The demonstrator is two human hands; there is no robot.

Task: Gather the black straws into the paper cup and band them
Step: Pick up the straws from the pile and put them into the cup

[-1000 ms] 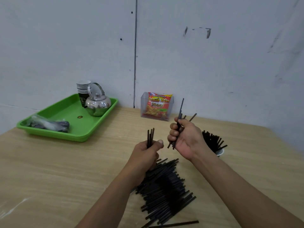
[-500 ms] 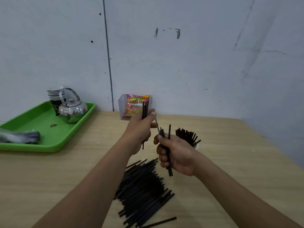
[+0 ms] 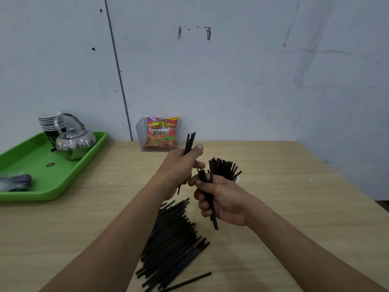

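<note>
Surface: pale wooden table (image 3: 294, 207) set against a scuffed grey wall (image 3: 231, 81).
Paper cup (image 3: 236, 179): far side of the table, mostly hidden; only a sliver of white rim shows.
Cup bunch (image 3: 223, 168): black straws standing in the paper cup and fanning out of its top.
Left hand (image 3: 179, 167): raised just left of the paper cup, fingers and thumb curled round a few straws (image 3: 190, 142) held near upright.
Right hand (image 3: 223, 199): just in front of the paper cup, fingers wrapped round a small bundle (image 3: 210, 205) whose ends poke out above and below the fist.
Loose pile (image 3: 172, 234): flat on the table, nearer the person than the paper cup, straws lying roughly parallel; a lone straw (image 3: 187, 281) lies apart at its near end.
Band: none visible.
Far left of the paper cup: green tray (image 3: 31, 192) carrying a steel kettle (image 3: 73, 142) and stacked cups (image 3: 50, 123).
Behind-left of the paper cup: clear box (image 3: 140, 133) holding a snack packet (image 3: 162, 132).
Done, by my reading: part of the gathering, since the cup holds a fair bunch.
Left: both handfuls, the large loose pile and the lone straw must go in; banding is not yet started.
</note>
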